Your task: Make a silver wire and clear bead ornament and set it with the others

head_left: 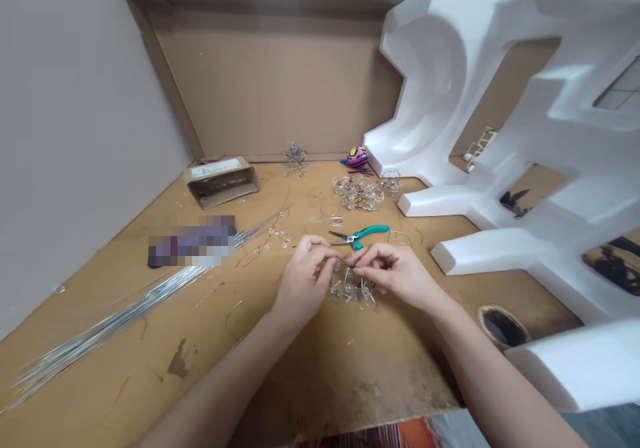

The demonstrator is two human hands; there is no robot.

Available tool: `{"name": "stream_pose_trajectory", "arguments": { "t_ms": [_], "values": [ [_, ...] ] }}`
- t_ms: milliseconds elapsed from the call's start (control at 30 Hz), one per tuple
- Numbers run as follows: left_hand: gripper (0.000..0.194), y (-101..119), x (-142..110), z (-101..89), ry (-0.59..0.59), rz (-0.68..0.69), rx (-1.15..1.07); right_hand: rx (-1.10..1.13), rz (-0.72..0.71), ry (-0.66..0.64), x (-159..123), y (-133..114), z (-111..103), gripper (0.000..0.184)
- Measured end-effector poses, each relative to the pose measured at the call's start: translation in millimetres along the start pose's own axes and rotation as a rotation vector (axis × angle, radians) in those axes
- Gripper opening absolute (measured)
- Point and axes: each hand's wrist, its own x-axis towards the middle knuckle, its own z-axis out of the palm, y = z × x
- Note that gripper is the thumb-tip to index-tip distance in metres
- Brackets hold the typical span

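Near the middle of the table, my left hand [306, 276] and my right hand [395, 271] face each other, fingertips closed in pinches. A thin dark wire [345, 262] runs between the two pinches. Just below the fingertips sits a small wire piece with clear beads [351, 293], partly covered by my fingers; whether it joins the pinched wire I cannot tell. Right behind my hands lie long-nose pliers [371, 230] with green handles, their jaws pointing left.
Long straight wires [125, 315] stretch across the left side beside a blurred dark object [190, 241]. Loose clear beads [278, 236], a small cardboard box [223, 185] and finished-looking wire pieces [360, 193] lie farther back. White foam packing [465, 248] borders the right, near a round hole [503, 327].
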Motion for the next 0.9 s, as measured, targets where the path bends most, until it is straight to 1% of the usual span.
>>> {"name": "stream_pose_trajectory", "arguments": {
  "t_ms": [100,133,200,267,333,433,500,567,700,800,900],
  "values": [
    [0.019,6.8,-1.1,-2.0,-0.063,0.082,0.099,0.087,-0.010,-0.021,-0.4,-1.6,3.0,0.015],
    [0.018,7.9,-1.4,-2.4,-0.091,0.075,0.116,0.097,-0.003,-0.016,-0.3,-1.9,3.5,0.015],
    [0.016,7.8,-2.0,-2.7,-0.115,0.016,0.118,0.089,0.027,0.000,0.4,-1.8,4.2,0.017],
    [0.014,6.3,-2.6,-2.0,-0.120,-0.040,0.108,0.061,0.068,0.002,1.4,-0.8,5.1,0.018],
    [0.014,5.3,-3.3,-0.8,-0.109,-0.037,0.114,0.046,0.098,-0.004,2.6,0.2,6.0,0.018],
    [0.016,6.9,-4.3,1.0,-0.094,0.063,0.136,0.106,0.119,0.006,4.5,0.8,6.6,0.021],
    [0.018,8.8,-4.7,1.6,-0.093,0.125,0.121,0.179,0.133,0.010,5.4,0.3,6.3,0.032],
    [0.018,10.0,-4.7,1.9,-0.091,0.149,0.102,0.225,0.145,-0.004,5.6,-0.4,5.7,0.040],
    [0.018,8.9,-4.0,1.5,-0.091,0.195,0.066,0.231,0.152,-0.073,4.5,-0.7,4.1,0.041],
    [0.019,7.1,-2.7,-0.1,-0.128,0.249,0.020,0.233,0.141,-0.153,3.1,-0.7,2.4,0.050],
    [0.020,6.3,-0.7,-4.1,-0.212,0.302,-0.011,0.247,0.133,-0.221,2.2,-1.1,0.1,0.063]
  ]
}}
